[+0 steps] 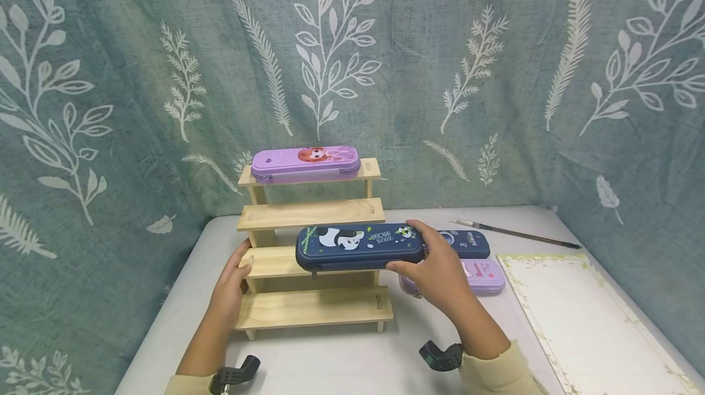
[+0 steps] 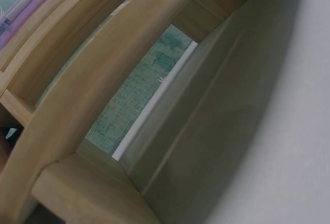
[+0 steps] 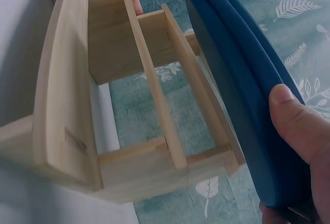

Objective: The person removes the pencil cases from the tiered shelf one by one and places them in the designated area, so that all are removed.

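My right hand (image 1: 437, 266) grips the right end of a dark blue pencil case (image 1: 360, 247) with a panda picture. In the head view the case overlaps the second and third steps of a wooden stepped rack (image 1: 314, 309). The right wrist view shows the thumb (image 3: 294, 121) pressed along the zipped side of the case. My left hand (image 1: 228, 288) holds the rack's left side around the third step, with some fingers hidden behind the wood. On the top step lies a purple pencil case (image 1: 305, 163) with a red-haired doll figure.
Right of the rack, another dark blue pencil case (image 1: 473, 243) and a pink-purple pencil case (image 1: 487, 277) lie on the white table (image 1: 330, 364), partly behind my right hand. A paintbrush (image 1: 518, 233) lies farther back. A leaf-bordered white sheet (image 1: 595, 321) covers the right side. A patterned curtain (image 1: 407, 107) stands behind.
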A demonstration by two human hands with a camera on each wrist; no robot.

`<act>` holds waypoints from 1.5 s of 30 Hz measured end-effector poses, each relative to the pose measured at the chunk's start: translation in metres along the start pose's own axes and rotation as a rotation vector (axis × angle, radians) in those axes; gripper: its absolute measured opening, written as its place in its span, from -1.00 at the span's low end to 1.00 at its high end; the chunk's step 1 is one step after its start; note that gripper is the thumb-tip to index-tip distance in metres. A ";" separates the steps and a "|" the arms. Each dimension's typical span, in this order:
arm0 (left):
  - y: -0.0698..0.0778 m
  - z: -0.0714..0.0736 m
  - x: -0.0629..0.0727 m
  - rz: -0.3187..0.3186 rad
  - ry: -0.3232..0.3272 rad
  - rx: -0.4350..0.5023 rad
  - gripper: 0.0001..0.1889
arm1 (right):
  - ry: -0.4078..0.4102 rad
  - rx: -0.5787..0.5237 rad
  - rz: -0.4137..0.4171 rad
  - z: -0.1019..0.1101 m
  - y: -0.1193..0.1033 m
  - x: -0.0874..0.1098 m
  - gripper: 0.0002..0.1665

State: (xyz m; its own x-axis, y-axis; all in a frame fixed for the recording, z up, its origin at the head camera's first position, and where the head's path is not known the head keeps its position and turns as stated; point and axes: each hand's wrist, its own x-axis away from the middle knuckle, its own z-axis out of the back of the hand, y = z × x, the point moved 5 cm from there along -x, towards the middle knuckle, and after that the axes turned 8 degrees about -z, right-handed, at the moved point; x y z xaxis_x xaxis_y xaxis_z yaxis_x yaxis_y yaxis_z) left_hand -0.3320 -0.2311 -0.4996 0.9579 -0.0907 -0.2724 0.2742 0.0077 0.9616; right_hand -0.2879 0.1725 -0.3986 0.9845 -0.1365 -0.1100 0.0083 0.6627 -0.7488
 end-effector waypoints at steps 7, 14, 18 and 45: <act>0.002 0.001 0.002 -0.017 -0.003 -0.006 -0.39 | 0.007 0.003 -0.016 0.011 0.015 0.002 0.22; 0.003 0.000 0.004 -0.013 0.001 -0.009 -0.39 | 0.017 0.002 -0.010 0.024 0.033 0.006 0.24; 0.002 -0.001 0.004 -0.018 0.004 -0.010 -0.40 | 0.020 0.002 -0.024 0.032 0.044 0.009 0.24; 0.003 -0.005 0.010 -0.006 0.011 -0.004 -0.40 | -0.037 -0.005 -0.191 0.086 0.130 0.017 0.45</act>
State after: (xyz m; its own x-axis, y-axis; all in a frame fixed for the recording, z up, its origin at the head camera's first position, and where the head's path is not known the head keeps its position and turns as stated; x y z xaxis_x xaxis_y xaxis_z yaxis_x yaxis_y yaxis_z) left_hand -0.3216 -0.2273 -0.4995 0.9570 -0.0797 -0.2789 0.2806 0.0110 0.9598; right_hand -0.2553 0.3197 -0.4416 0.9709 -0.2324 0.0582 0.1946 0.6238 -0.7570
